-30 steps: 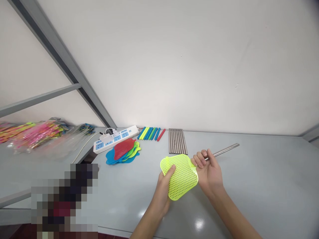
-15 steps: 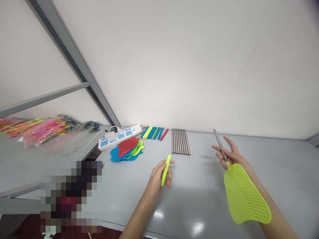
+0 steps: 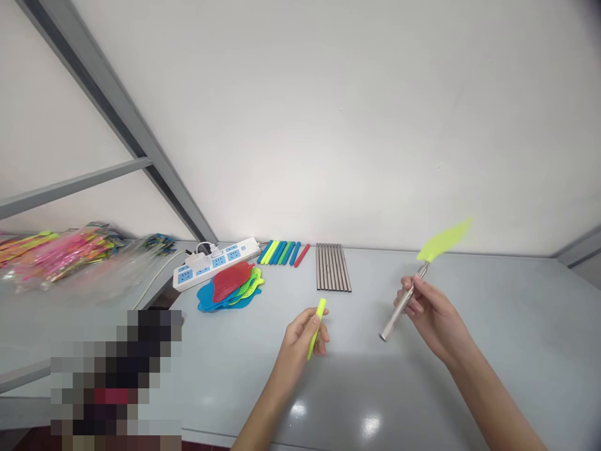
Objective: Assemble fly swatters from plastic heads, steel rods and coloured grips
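Left fingers (image 3: 323,343) grip the yellow stick (image 3: 321,307); right fingers (image 3: 416,306) grip the metal tube (image 3: 392,322), its yellow flap (image 3: 442,242) extending above and beyond them.

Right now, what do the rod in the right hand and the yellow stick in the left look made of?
Rod in the right hand: likely metal, polished, from its silvery shine. Yellow stick in the left hand: probably plastic, smooth, judging by its even colour; rubber can't be ruled out.
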Available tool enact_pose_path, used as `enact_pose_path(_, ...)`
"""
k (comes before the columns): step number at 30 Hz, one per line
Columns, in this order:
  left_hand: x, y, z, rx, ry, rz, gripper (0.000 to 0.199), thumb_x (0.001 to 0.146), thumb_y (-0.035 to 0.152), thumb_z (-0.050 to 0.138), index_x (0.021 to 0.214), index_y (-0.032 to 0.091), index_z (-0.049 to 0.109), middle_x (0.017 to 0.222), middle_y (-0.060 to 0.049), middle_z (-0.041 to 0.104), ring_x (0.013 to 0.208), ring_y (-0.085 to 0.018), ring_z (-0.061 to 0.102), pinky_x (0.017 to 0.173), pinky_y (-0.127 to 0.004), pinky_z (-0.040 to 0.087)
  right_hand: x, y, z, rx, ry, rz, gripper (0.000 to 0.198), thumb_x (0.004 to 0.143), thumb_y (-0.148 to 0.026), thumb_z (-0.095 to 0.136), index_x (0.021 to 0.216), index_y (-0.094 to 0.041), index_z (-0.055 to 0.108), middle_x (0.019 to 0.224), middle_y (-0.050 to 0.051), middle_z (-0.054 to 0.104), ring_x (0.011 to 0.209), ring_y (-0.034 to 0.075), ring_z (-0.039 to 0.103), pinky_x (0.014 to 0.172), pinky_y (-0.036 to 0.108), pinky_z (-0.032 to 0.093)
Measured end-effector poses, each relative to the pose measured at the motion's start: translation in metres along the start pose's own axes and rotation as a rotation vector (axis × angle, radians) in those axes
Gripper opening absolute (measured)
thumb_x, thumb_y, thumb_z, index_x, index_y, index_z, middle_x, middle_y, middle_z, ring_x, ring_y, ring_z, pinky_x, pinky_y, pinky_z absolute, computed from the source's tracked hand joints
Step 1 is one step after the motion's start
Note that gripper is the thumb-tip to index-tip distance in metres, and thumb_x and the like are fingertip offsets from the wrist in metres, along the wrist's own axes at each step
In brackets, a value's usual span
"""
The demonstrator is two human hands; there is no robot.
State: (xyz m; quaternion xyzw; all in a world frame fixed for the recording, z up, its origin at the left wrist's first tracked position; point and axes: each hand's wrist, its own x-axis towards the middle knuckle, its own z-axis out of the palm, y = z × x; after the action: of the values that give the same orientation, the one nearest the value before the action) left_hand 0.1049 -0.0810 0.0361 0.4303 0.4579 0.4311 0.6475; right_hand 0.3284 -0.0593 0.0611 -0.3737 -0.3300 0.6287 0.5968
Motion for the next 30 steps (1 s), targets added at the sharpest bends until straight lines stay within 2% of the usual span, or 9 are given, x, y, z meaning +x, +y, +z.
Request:
enact_pose_path(4,0.001,0.012,0.010,0.107,0.012,0.111,0.033,0.078,0.037,0.044,0.102,0.016,0.054,0.061,0.000,0.052,0.050,-0.010,0.044,0.051,-0.023,0.033,-0.007,0.002,0.002,-0.186,-0.161,0.132,0.026,0.078,-0.036,0.050,0.061,-0.016,0.056,0.064,0.002,0.047,0.058,0.013,0.044,0.057,0.026,0.037)
enact_pose_path(6,0.004,0.021,0.016,0.155,0.012,0.160,0.033,0.077,0.036,0.046,0.103,0.017,0.054,0.061,0.000,0.053,0.051,-0.011,0.044,0.052,-0.023,0.033,-0.010,0.006,0.003,-0.202,-0.273,0.254,0.026,0.078,-0.038,0.048,0.070,-0.016,0.059,0.064,0.002,0.048,0.055,0.013,0.044,0.054,0.027,0.037)
enact_pose_path(8,0.009,0.027,0.020,0.184,0.009,0.209,0.032,0.077,0.035,0.046,0.103,0.017,0.053,0.062,-0.001,0.053,0.051,-0.011,0.044,0.054,-0.023,0.034,-0.012,0.011,0.004,-0.206,-0.316,0.326,0.027,0.079,-0.039,0.046,0.082,-0.016,0.059,0.060,0.000,0.046,0.046,0.010,0.038,0.047,0.024,0.033)
enact_pose_path(12,0.017,0.030,0.024,0.179,-0.004,0.230,0.031,0.079,0.037,0.043,0.100,0.017,0.054,0.062,0.000,0.052,0.052,-0.011,0.045,0.054,-0.024,0.035,-0.019,0.018,0.001,-0.273,-0.298,0.383,0.025,0.078,-0.036,0.049,0.093,-0.017,0.057,0.053,-0.004,0.042,0.037,0.005,0.023,0.038,0.020,0.021)
enact_pose_path(18,0.018,0.014,0.020,0.177,-0.012,0.208,0.033,0.079,0.037,0.043,0.102,0.016,0.054,0.062,0.000,0.051,0.052,-0.010,0.045,0.054,-0.023,0.035,-0.032,0.026,-0.005,-0.259,-0.324,0.492,0.025,0.081,-0.037,0.043,0.093,-0.018,0.055,0.050,-0.005,0.042,0.035,0.003,0.017,0.036,0.019,0.013)
enact_pose_path(22,0.018,0.008,0.018,0.175,-0.018,0.195,0.033,0.079,0.037,0.042,0.101,0.016,0.054,0.061,0.000,0.051,0.052,-0.010,0.045,0.054,-0.023,0.035,-0.039,0.036,-0.010,-0.219,-0.293,0.551,0.026,0.080,-0.040,0.043,0.090,-0.018,0.053,0.048,-0.005,0.041,0.033,0.003,0.017,0.035,0.018,0.012)
enact_pose_path(30,0.020,0.001,0.019,0.210,-0.056,0.159,0.034,0.080,0.039,0.040,0.103,0.017,0.054,0.062,0.000,0.050,0.052,-0.010,0.045,0.054,-0.023,0.035,-0.041,0.039,-0.016,-0.227,-0.142,0.528,0.029,0.079,-0.045,0.040,0.084,-0.019,0.052,0.047,-0.006,0.040,0.033,0.003,0.016,0.033,0.018,0.015)
